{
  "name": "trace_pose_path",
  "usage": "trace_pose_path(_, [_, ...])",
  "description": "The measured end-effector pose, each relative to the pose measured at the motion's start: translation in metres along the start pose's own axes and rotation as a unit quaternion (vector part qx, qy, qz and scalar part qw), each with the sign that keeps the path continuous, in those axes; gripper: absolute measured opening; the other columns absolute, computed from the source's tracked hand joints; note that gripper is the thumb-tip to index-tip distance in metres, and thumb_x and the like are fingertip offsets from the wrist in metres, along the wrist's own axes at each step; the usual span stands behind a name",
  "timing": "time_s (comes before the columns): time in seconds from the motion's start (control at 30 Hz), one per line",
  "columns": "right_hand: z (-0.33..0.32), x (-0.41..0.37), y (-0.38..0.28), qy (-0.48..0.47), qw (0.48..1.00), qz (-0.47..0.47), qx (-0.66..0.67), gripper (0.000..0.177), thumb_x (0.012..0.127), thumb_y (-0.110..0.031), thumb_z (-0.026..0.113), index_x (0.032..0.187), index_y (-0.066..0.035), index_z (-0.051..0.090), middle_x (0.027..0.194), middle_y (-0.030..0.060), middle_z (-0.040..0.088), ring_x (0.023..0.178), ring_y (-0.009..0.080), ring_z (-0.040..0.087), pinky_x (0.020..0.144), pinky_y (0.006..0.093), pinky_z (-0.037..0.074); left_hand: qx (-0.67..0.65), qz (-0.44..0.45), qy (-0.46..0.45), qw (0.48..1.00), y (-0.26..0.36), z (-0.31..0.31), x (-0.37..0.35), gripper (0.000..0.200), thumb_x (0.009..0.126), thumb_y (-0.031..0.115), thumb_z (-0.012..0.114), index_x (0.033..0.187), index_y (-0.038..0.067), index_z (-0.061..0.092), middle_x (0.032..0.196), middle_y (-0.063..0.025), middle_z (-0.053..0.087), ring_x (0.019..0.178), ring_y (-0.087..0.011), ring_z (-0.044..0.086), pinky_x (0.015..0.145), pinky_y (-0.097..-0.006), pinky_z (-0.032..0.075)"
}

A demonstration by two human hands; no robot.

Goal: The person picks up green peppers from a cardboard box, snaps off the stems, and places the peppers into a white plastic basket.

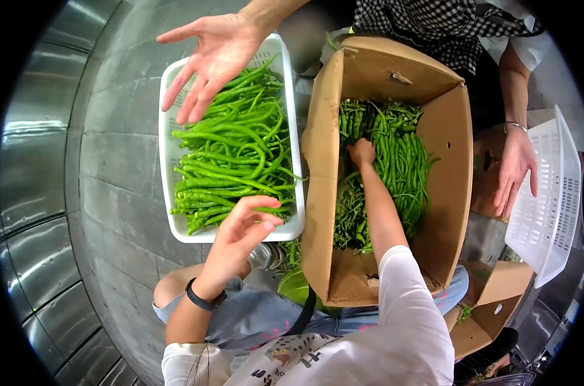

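My left hand point(247, 225), with a dark watch on its wrist, is over the near edge of a white plastic basket point(296, 193). Its fingers are curved and apart, with nothing in them. Long green chili peppers point(234, 154) fill the basket, mostly lying crosswise. My right hand point(361, 151) reaches down into a cardboard box point(321, 174) to the right of the basket. Its fingers are curled among more green chili peppers point(401, 154); the fingertips are partly hidden. Peppers in the box lie in bunches, some lengthwise.
Opposite me is another person in a checked apron; one spread hand point(214, 58) is over the basket's far end. Their other hand point(517, 167) hangs beside a tilted white basket point(552, 193). A second cardboard box point(498, 283) and a green container point(295, 287) are near my legs.
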State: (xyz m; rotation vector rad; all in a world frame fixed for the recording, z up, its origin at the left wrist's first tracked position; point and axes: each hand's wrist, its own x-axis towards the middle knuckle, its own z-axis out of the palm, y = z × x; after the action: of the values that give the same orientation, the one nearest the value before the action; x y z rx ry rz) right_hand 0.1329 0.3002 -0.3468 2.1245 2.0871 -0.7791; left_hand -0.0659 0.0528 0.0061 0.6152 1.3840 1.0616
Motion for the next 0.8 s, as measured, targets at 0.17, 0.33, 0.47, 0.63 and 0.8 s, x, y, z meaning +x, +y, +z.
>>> trace_pose_path(0.17, [-0.011, 0.014, 0.019, -0.051, 0.987, 0.023, 0.151, 0.044, 0.072, -0.035, 0.072, 0.099, -0.001, 0.064, 0.095, 0.0181, 0.066, 0.091, 0.0314, 0.062, 0.078, 0.0404, 0.048, -0.003, -0.004, -0.004, 1.0, -0.001, 0.001, -0.001, 0.028, 0.091, 0.003, 0.049, 0.118, 0.002, 0.048, 0.117, -0.0066, 0.054, 0.099, -0.0139, 0.056, 0.088, -0.0283, 0.043])
trace_pose_path(0.33, [-0.043, -0.032, 0.036, -0.088, 0.908, -0.053, 0.405, 0.028, 0.074, -0.022, 0.069, 0.09, 0.0, 0.062, 0.077, 0.009, 0.065, 0.072, 0.0187, 0.062, 0.068, 0.0315, 0.046, 0.005, 0.002, -0.001, 1.0, -0.001, 0.004, -0.003, 0.026, 0.09, 0.006, 0.053, 0.116, 0.003, 0.049, 0.114, -0.005, 0.055, 0.098, -0.0125, 0.056, 0.085, -0.0258, 0.043])
trace_pose_path(0.47, [-0.097, -0.091, 0.026, -0.113, 0.873, -0.146, 0.452, 0.017, 0.08, -0.014, 0.069, 0.086, -0.004, 0.057, 0.074, 0.0008, 0.059, 0.064, 0.0109, 0.056, 0.062, 0.0269, 0.045, 0.011, 0.019, -0.014, 1.0, -0.011, 0.007, -0.001, 0.024, 0.09, 0.008, 0.056, 0.113, 0.003, 0.052, 0.107, -0.0032, 0.058, 0.095, -0.0103, 0.057, 0.082, -0.024, 0.044])
trace_pose_path(0.63, [-0.149, -0.174, 0.012, -0.04, 0.901, -0.223, 0.37, 0.031, 0.079, -0.023, 0.072, 0.094, 0.002, 0.061, 0.084, 0.0065, 0.066, 0.075, 0.0146, 0.06, 0.073, 0.0292, 0.048, 0.079, 0.081, -0.045, 0.993, -0.023, 0.019, 0.003, 0.023, 0.089, 0.006, 0.056, 0.111, 0.002, 0.053, 0.104, -0.0046, 0.06, 0.097, -0.0118, 0.057, 0.086, -0.0262, 0.044])
trace_pose_path(0.8, [-0.212, -0.262, -0.02, -0.064, 0.909, -0.27, 0.312, 0.032, 0.076, -0.016, 0.072, 0.101, 0.0, 0.059, 0.086, 0.0103, 0.066, 0.076, 0.0207, 0.064, 0.072, 0.0314, 0.05, 0.142, 0.203, -0.088, 0.965, -0.022, 0.059, -0.003, 0.049, 0.078, 0.01, 0.071, 0.121, 0.003, 0.049, 0.119, -0.0066, 0.053, 0.11, -0.0161, 0.051, 0.093, -0.031, 0.043])
